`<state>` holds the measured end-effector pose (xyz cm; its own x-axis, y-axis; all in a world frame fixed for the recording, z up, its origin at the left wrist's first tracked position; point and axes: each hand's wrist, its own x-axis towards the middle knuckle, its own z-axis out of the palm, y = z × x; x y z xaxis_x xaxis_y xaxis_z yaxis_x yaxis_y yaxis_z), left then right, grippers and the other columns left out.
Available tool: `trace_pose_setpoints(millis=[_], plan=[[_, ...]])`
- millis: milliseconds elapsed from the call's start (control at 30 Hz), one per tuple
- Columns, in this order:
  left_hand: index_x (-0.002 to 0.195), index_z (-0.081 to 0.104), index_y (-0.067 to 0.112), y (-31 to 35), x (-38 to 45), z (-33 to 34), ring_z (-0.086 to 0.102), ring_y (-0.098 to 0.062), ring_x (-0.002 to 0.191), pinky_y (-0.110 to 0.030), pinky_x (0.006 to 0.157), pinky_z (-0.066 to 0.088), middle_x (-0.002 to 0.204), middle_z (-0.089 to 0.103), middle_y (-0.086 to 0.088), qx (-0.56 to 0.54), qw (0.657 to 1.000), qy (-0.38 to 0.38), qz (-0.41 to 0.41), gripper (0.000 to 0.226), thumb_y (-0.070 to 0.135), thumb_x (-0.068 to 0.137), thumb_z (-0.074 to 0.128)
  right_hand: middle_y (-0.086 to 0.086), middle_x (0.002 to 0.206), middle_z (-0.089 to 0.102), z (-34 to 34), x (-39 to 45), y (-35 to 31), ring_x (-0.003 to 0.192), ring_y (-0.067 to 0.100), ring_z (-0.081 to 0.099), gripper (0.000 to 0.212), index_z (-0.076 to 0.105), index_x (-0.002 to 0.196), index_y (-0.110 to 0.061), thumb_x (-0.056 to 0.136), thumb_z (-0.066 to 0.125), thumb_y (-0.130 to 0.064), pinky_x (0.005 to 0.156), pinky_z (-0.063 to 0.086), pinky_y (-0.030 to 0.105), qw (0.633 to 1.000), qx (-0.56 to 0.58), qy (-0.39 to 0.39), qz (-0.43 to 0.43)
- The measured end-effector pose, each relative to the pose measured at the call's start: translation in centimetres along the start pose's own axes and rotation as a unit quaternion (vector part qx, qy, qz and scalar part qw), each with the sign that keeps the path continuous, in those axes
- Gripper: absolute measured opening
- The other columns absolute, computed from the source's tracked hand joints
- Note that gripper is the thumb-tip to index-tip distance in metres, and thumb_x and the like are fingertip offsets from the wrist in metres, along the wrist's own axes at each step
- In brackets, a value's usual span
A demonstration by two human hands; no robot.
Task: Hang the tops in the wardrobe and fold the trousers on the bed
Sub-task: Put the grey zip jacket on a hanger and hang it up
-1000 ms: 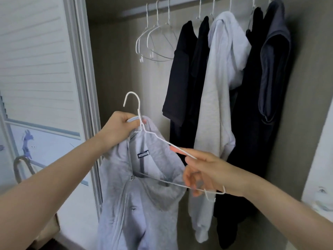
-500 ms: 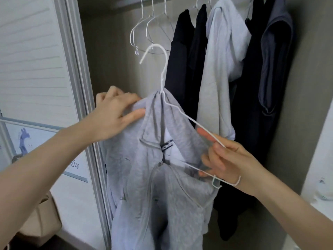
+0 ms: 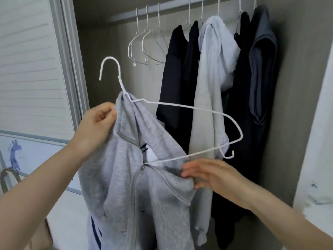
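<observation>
Since half a second earlier, the right hand (image 3: 212,175) had let go of the hanger's (image 3: 189,107) right end and dropped to the grey zip-up top (image 3: 144,195), while the hanger had swung nearer to level. The left hand (image 3: 97,127) gripped the top's left shoulder just below the hanger's neck, fingers curled into the cloth, and seemed to carry hanger and garment together. The right hand lay at the loose right side of the collar, its fingers extended against or lightly pinching the fabric; whether it truly held the cloth could not be told. The top hung in front of the open wardrobe, near the person, with only its left shoulder on the hanger. The hanger's long axis ran left to right, sloping down to the right, with its hook (image 3: 110,67) up at the left and curling over to the left. Its bare right arm jutted out just above and to the right of the right hand, over the pale hoodie (image 3: 207,105) behind. That was the relation that mattered: the unhung shoulder lay below the free wire end, so the right hand, the nearer one, probably had to lift the cloth up and right over it. Farther back, the rail (image 3: 171,8) carried empty hangers (image 3: 147,46) at the left and dark tops (image 3: 180,78) to the right.
</observation>
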<state>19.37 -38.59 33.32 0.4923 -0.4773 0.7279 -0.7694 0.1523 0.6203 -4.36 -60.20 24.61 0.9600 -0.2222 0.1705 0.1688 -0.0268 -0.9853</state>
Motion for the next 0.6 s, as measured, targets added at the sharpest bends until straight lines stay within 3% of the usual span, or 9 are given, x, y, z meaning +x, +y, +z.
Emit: trace_pose_setpoints(millis=[67, 100, 167, 233, 267, 367, 433, 500, 600], plan=[[0.083, 0.068, 0.019, -0.4, 0.3, -0.1, 0.056, -0.018, 0.075, -0.042, 0.073, 0.043, 0.079, 0.065, -0.004, -0.035, 0.999, 0.005, -0.018, 0.035, 0.052, 0.090, 0.057, -0.011, 0.131, 0.057, 2.0, -0.3, 1.2, 0.122, 0.003, 0.049, 0.041, 0.054, 0.133, -0.033, 0.094, 0.057, -0.019, 0.098, 0.039, 0.021, 0.973, -0.223, -0.027, -0.048], [0.083, 0.068, 0.018, -0.4, 0.3, -0.2, 0.056, -0.018, 0.075, -0.042, 0.073, 0.043, 0.079, 0.064, -0.002, -0.039, 0.999, 0.004, -0.020, 0.036, 0.052, 0.090, 0.058, -0.027, 0.133, 0.046, 2.8, -0.5, 1.8, 0.124, -0.010, 0.038, 0.053, 0.042, 0.138, -0.046, 0.092, 0.060, -0.028, 0.103, 0.033, 0.018, 0.940, -0.331, -0.056, -0.063], [0.083, 0.068, 0.017, -0.5, 0.4, -0.3, 0.056, -0.017, 0.075, -0.040, 0.073, 0.043, 0.078, 0.064, -0.001, -0.033, 0.999, 0.001, -0.015, 0.036, 0.051, 0.090, 0.059, -0.045, 0.115, 0.031, 3.6, -0.7, 2.5, 0.115, -0.020, 0.023, 0.057, 0.032, 0.137, -0.055, 0.085, 0.056, -0.051, 0.101, 0.026, 0.022, 0.854, -0.512, -0.052, -0.076], [0.082, 0.069, 0.019, -0.9, 0.1, -0.9, 0.055, -0.011, 0.072, -0.036, 0.071, 0.044, 0.075, 0.064, 0.001, -0.007, 1.000, 0.005, -0.007, 0.031, 0.046, 0.093, 0.058, -0.033, 0.097, 0.037, 3.5, -1.1, 2.7, 0.108, -0.009, 0.027, 0.025, 0.040, 0.107, -0.048, 0.086, 0.052, -0.055, 0.093, 0.025, 0.029, 0.769, -0.625, -0.024, -0.136], [0.081, 0.071, 0.021, -1.4, -0.1, -1.4, 0.055, -0.009, 0.070, -0.032, 0.069, 0.044, 0.073, 0.064, 0.001, 0.009, 1.000, 0.010, -0.005, 0.028, 0.042, 0.094, 0.058, -0.027, 0.090, 0.040, 3.1, -1.4, 2.6, 0.106, -0.005, 0.031, 0.020, 0.033, 0.093, -0.046, 0.088, 0.051, -0.054, 0.091, 0.025, 0.033, 0.733, -0.661, -0.002, -0.163], [0.076, 0.073, 0.026, -2.5, -1.1, -2.8, 0.055, 0.001, 0.067, -0.015, 0.065, 0.045, 0.071, 0.067, 0.011, 0.055, 0.998, 0.023, -0.005, 0.022, 0.024, 0.095, 0.062, -0.022, 0.085, 0.051, 1.0, -2.2, 2.3, 0.108, 0.006, 0.046, 0.014, 0.046, 0.080, -0.038, 0.090, 0.046, -0.047, 0.091, 0.028, 0.039, 0.620, -0.745, 0.086, -0.233], [0.074, 0.073, 0.031, -3.0, -1.7, -3.3, 0.056, 0.007, 0.066, -0.007, 0.064, 0.042, 0.072, 0.068, 0.018, 0.114, 0.993, 0.016, -0.011, 0.023, 0.019, 0.093, 0.065, -0.020, 0.084, 0.058, 0.2, -2.7, 1.7, 0.110, 0.009, 0.051, 0.022, 0.058, 0.078, -0.033, 0.091, 0.044, -0.045, 0.091, 0.031, 0.042, 0.576, -0.768, 0.133, -0.245], [0.081, 0.072, 0.038, -3.1, -2.2, -3.6, 0.058, 0.007, 0.069, -0.012, 0.075, 0.045, 0.076, 0.071, 0.019, 0.158, 0.987, 0.007, -0.025, 0.018, 0.024, 0.092, 0.066, -0.020, 0.088, 0.062, -0.5, -2.9, 1.2, 0.114, 0.010, 0.051, 0.024, 0.062, 0.080, -0.032, 0.092, 0.044, -0.043, 0.093, 0.031, 0.043, 0.546, -0.778, 0.149, -0.274], [0.083, 0.066, 0.059, -2.4, -2.6, -3.5, 0.061, -0.005, 0.086, -0.044, 0.099, 0.040, 0.089, 0.069, 0.022, 0.216, 0.976, -0.011, -0.023, 0.029, 0.032, 0.092, 0.063, -0.019, 0.109, 0.060, -0.9, -2.5, 0.5, 0.123, 0.019, 0.042, 0.023, 0.064, 0.088, -0.035, 0.092, 0.043, -0.040, 0.093, 0.026, 0.045, 0.546, -0.768, 0.184, -0.280]])
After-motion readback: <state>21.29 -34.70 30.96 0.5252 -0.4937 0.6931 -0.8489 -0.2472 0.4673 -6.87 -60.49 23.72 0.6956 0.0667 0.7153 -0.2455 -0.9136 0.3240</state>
